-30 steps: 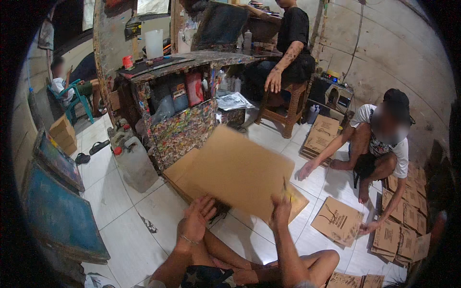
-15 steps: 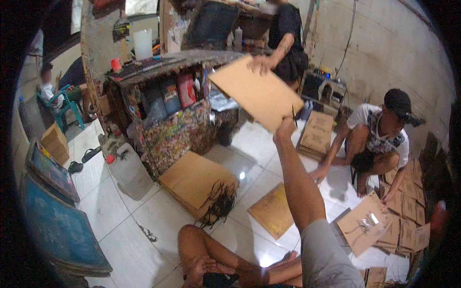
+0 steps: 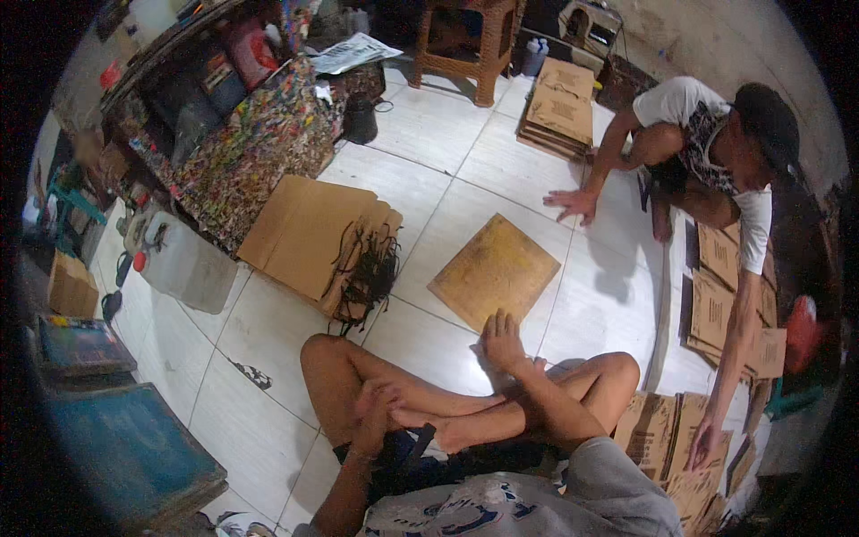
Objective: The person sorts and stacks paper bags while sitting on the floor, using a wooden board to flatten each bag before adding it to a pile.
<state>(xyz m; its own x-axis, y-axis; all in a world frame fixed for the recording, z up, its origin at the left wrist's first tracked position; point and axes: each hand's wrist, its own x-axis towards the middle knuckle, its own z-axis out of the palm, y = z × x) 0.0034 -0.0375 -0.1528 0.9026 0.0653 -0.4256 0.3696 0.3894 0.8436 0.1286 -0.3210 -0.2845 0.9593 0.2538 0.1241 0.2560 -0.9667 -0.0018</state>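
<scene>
Head view, right hand [image 3: 501,344] stretching unclamped fingers at yellowed board's [image 3: 495,268] near corner on floor [image 3: 501,179], left hand [image 3: 378,403] resting by leg [image 3: 327,360], fingers unclear, cardboard stack [image 3: 300,234] and jerrycan [image 3: 192,264] sitting left, co-worker's hand [image 3: 575,204] splaying beyond.

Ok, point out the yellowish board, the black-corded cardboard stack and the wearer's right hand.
Yellowish board [image 3: 495,271]: head view, middle of face.
Cardboard stack [image 3: 302,235]: head view, top sheet.
Wearer's right hand [image 3: 504,342]: head view, back.

Light, probably from overhead, whitens the floor [image 3: 510,174] around the board [image 3: 495,272], with glare on the board's near side and a soft shadow [image 3: 616,268] to its right. Well left of the board, the blue panel [image 3: 134,452] sits dim and grainy; fisheye distortion bends the outer edges into black.
</scene>
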